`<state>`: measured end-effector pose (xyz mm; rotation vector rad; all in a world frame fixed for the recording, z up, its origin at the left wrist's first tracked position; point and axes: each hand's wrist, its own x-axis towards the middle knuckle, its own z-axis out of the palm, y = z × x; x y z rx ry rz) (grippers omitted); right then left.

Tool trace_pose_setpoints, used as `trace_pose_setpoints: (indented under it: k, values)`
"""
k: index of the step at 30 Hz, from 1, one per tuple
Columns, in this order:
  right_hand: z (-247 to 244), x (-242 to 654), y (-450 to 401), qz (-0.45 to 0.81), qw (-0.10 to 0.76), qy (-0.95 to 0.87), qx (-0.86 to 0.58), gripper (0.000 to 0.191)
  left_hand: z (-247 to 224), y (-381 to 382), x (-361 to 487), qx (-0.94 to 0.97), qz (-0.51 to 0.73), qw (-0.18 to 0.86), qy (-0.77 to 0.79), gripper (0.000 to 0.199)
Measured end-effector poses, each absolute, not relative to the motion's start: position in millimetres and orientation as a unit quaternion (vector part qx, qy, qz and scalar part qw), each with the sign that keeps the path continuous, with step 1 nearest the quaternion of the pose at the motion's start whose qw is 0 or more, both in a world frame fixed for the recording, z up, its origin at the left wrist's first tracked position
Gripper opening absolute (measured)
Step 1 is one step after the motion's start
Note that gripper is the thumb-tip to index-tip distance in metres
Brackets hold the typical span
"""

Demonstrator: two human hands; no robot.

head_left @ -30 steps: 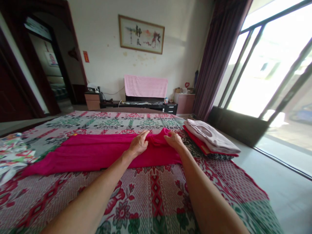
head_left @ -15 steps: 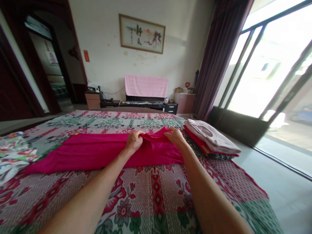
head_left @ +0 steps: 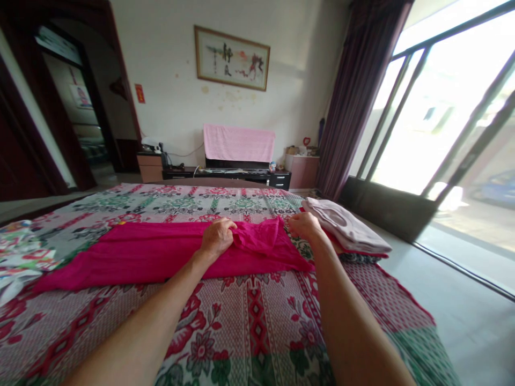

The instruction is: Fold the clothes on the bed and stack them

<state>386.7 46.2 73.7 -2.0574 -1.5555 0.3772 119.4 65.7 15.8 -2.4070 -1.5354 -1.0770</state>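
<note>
A magenta garment [head_left: 153,252], folded into a long strip, lies across the patterned bedspread in front of me. My left hand [head_left: 218,236] is closed on its upper edge near the middle, pinching the fabric. To the right of that grip, a loose flap [head_left: 259,235] of the same cloth stands up in creases. My right hand [head_left: 306,225] is just past the flap's right side, apart from it, fingers curled with no cloth seen in them. Beside this hand is a stack of folded clothes, a pale pinkish-grey piece [head_left: 346,225] on top and red below.
A floral bedspread [head_left: 257,316] in red, green and white covers the surface. At the left edge lies a crumpled multicoloured cloth [head_left: 26,257]. Beyond the far edge stands a low black cabinet [head_left: 185,174] with a pink towel [head_left: 239,143] above. Glass doors [head_left: 402,123] are on the right.
My right hand has let go of the magenta cloth and moved right, towards the stack. The flap has dropped into creases, while my left hand keeps its grip. The view has shifted slightly.
</note>
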Motion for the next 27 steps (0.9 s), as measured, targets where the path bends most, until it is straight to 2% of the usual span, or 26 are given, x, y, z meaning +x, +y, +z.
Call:
trace_pose_setpoints:
  k: [5,13,21,27]
  values:
    - [63.9,379.1,54.2,0.11,0.304,-0.576,-0.751,0.03,20.7,56.7,127.7,-0.797,-0.378,0.1,-0.459,0.027]
    - [35.3,380.6,65.2,0.061,0.328,-0.555,-0.762,0.036,-3.6,62.3,126.2,-0.813,-0.349,0.044,-0.464,0.026]
    - [28.6,396.9,100.1,0.097,0.346,-0.633,-0.686,0.038,-10.1,65.4,124.2,-0.809,-0.342,0.02,-0.478,0.027]
    - [22.4,404.6,111.1,0.161,0.313,-0.677,-0.646,0.036,-10.0,64.3,124.7,-0.807,-0.338,0.023,-0.483,0.027]
